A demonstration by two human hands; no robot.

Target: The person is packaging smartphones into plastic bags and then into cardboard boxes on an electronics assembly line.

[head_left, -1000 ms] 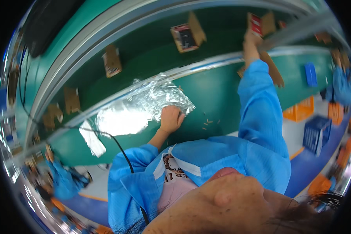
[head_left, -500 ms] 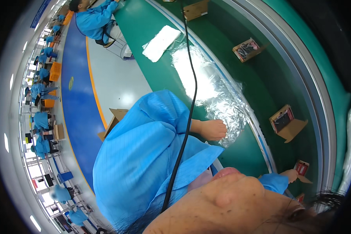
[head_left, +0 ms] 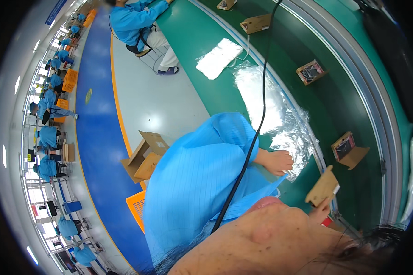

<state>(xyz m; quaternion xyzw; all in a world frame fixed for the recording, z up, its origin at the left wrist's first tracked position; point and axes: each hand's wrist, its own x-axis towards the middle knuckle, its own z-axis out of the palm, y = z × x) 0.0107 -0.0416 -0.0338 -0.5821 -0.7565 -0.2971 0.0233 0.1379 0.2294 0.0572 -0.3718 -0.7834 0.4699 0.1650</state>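
My left hand (head_left: 276,162) lies on a crumpled pile of clear plastic bags (head_left: 294,158) on the green bench, its fingers stretched out over the plastic. Lower and to the right, my right hand (head_left: 320,211) grips a small brown cardboard box (head_left: 322,187), raised and tilted near the edge of the bench. Much of that hand is hidden, and the inside of the box cannot be seen. Just below it shows a bit of red (head_left: 326,222), too small to make out.
Open cardboard boxes with dark contents (head_left: 345,146) sit spaced along the green conveyor belt (head_left: 307,107). A white stack (head_left: 219,58) lies farther up the bench. A black cable (head_left: 265,78) hangs across the view. A seated co-worker (head_left: 132,23), a large carton (head_left: 147,156) and an orange crate (head_left: 136,208) are leftward.
My right hand has come back from the belt and now holds up a cardboard box. My left hand stays on the plastic bags. The whole view has shifted, bringing the orange crate into sight.
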